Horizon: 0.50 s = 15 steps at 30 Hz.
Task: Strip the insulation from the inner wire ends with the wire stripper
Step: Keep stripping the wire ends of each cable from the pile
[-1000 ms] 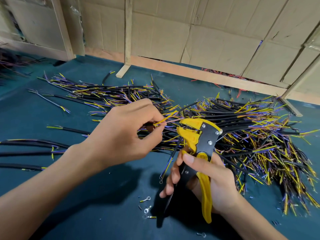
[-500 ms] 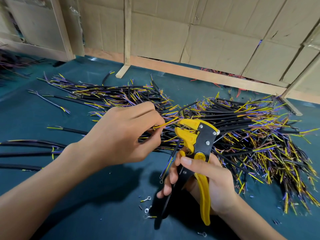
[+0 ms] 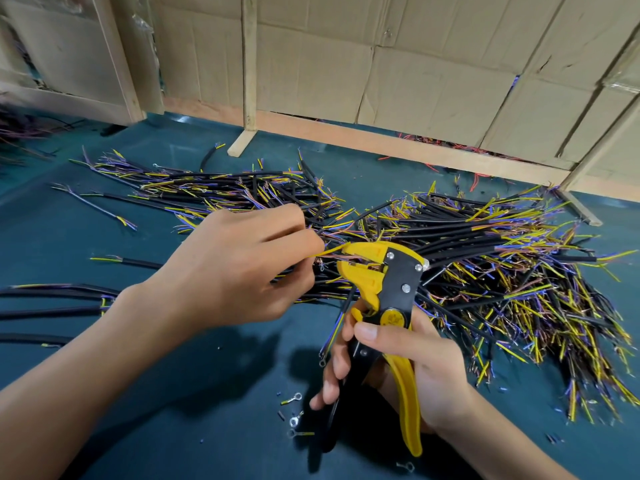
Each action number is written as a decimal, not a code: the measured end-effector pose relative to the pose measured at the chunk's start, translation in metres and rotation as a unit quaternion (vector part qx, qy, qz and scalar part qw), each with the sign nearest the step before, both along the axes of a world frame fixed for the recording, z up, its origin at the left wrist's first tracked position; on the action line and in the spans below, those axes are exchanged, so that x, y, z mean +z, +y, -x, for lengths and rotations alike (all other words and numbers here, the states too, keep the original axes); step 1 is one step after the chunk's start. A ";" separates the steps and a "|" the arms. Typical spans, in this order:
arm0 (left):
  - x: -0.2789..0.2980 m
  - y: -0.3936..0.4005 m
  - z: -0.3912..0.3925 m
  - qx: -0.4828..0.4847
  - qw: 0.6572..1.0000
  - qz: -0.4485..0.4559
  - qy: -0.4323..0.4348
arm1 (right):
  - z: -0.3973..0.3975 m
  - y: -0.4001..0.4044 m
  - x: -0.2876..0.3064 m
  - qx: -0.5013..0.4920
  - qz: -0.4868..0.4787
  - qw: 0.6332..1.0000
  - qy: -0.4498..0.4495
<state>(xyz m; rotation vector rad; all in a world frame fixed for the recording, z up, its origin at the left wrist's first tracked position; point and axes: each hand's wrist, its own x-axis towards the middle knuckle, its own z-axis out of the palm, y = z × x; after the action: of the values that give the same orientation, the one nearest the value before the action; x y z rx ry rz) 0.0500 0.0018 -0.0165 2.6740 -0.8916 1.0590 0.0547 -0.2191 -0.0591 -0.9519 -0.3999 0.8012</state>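
Two hands: both at work over a dark teal table point(image 3: 104, 403), seen from the head camera.
Backdrop: cardboard panels point(image 3: 433, 81) in pale wooden framing point(image 3: 250, 64) stand along the table's far edge.
Cable heap: a wide pile of black-jacketed cables point(image 3: 485, 265) with yellow, purple and blue inner wires fanning from their ends spreads across the middle and right of the table; a few more black cables point(image 3: 52, 311) lie apart at the left edge.
Left hand point(image 3: 239, 268): fingers curled, thumb and forefinger pinching a yellow inner wire point(image 3: 329, 252) and holding its end into the tool's head.
Right hand point(image 3: 408, 368): wrapped around the handles of the wire stripper point(image 3: 391, 306), thumb lying across the front just under the pivot, fingers curled round the black handle.
Wire stripper: upright, yellow and black, above the table in front of the heap; its yellow head touches the yellow wire, whose tip is hidden inside.
Handles: the yellow one runs down past the right palm; the black one is partly hidden by fingers.
Small bits: ring terminals point(image 3: 292, 399) and short offcuts lie scattered on the table near the right hand.
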 end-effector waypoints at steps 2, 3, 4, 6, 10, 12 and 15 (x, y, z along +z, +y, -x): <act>-0.001 0.000 0.000 0.002 1.000 -0.003 0.001 | 0.000 0.000 0.000 0.002 0.001 1.000 0.007; 0.000 0.000 0.000 -0.001 1.000 -0.003 0.003 | 0.000 -0.001 0.000 0.002 0.002 1.000 0.006; 0.000 0.000 0.001 -0.003 1.000 -0.002 0.006 | 0.001 -0.001 0.000 -0.001 0.005 1.000 0.003; 0.001 0.000 0.001 -0.003 1.000 0.001 0.012 | 0.002 0.001 0.001 -0.011 0.013 1.000 -0.006; 0.001 -0.001 0.002 -0.013 1.000 0.013 0.013 | 0.005 0.004 0.004 -0.032 0.029 0.999 -0.020; 0.001 -0.002 0.002 -0.034 0.999 0.020 0.000 | 0.008 0.006 0.004 -0.048 0.034 0.998 -0.034; 0.001 -0.005 0.002 -0.069 0.996 0.053 -0.014 | 0.014 0.007 0.002 -0.083 0.021 0.996 -0.025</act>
<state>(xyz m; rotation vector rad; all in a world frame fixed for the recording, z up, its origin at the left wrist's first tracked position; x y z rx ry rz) 0.0476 -0.0031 -0.0158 2.4786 -0.9794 1.0835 0.0408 -0.2120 -0.0572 -1.0317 -0.3431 0.6376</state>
